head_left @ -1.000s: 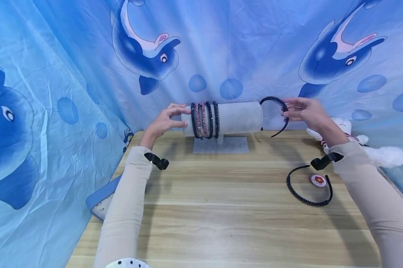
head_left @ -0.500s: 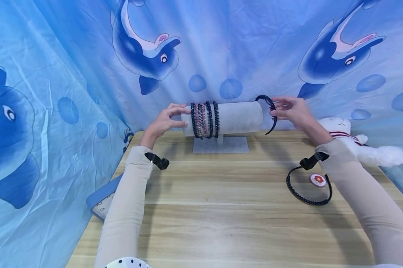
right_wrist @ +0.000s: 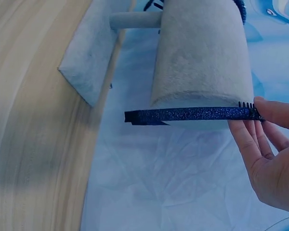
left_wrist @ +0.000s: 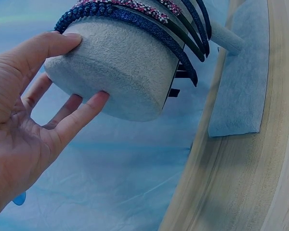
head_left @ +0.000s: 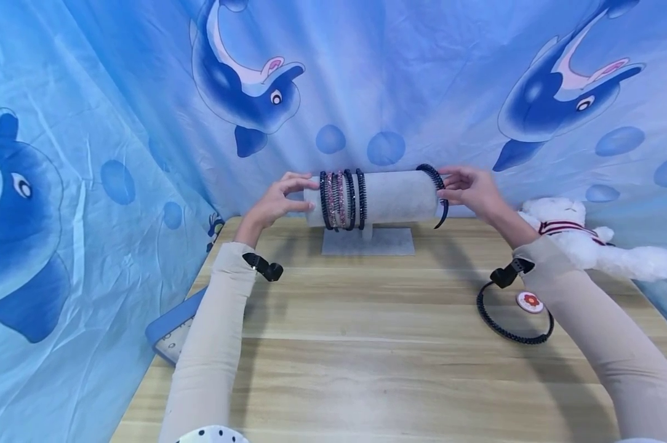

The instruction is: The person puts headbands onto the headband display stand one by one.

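A light grey padded display stand (head_left: 391, 197) holds a horizontal roll on a short post and flat base (head_left: 368, 242). Several headbands (head_left: 342, 200), black and pink glittery, sit side by side around the roll's left part. My left hand (head_left: 271, 203) steadies the roll's left end, thumb on the top edge and fingertips against the end face (left_wrist: 120, 86). At the right end my right hand (head_left: 472, 192) pinches a dark beaded headband (head_left: 432, 176) between thumb and fingers. In the right wrist view this headband (right_wrist: 192, 114) lies across the roll's end rim.
Another black headband (head_left: 507, 332) lies on the wooden table (head_left: 355, 357) with a round flower badge (head_left: 530, 302) beside it. A white plush toy (head_left: 566, 227) is at the right; a blue-edged case (head_left: 173, 326) lies under the left forearm. A blue dolphin curtain (head_left: 389, 80) hangs behind.
My right hand has moved left, bringing the beaded headband from beyond the roll's right end up to its edge. My left hand keeps its place on the roll.
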Motion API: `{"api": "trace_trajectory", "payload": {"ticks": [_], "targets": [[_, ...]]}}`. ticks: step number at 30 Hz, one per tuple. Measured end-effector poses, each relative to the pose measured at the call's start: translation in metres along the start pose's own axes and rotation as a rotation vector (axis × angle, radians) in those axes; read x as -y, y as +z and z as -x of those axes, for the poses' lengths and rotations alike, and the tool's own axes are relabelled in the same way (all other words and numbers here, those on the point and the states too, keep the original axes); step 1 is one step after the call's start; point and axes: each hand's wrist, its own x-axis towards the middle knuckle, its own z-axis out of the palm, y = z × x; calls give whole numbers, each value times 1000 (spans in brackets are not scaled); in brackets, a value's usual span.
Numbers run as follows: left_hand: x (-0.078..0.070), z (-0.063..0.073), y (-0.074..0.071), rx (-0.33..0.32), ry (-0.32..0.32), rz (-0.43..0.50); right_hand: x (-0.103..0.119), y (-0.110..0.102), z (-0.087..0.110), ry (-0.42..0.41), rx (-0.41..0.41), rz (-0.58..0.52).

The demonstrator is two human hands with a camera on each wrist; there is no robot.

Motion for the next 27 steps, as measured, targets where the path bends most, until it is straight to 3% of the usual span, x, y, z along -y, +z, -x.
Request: {"api": "trace_trajectory", "payload": {"ticks": [3, 7, 15, 27], "targets": [[10, -4, -1, -9, 8, -2, -1, 3, 2, -12, 9, -9], [13, -4, -2, -19, 26, -12, -1, 4, 5, -20, 24, -24], [-15, 9, 2, 3, 0, -2, -2, 4, 7, -46, 35, -28], [-14, 7, 3, 10, -5, 10, -4, 4, 9, -172, 6, 191]]}}
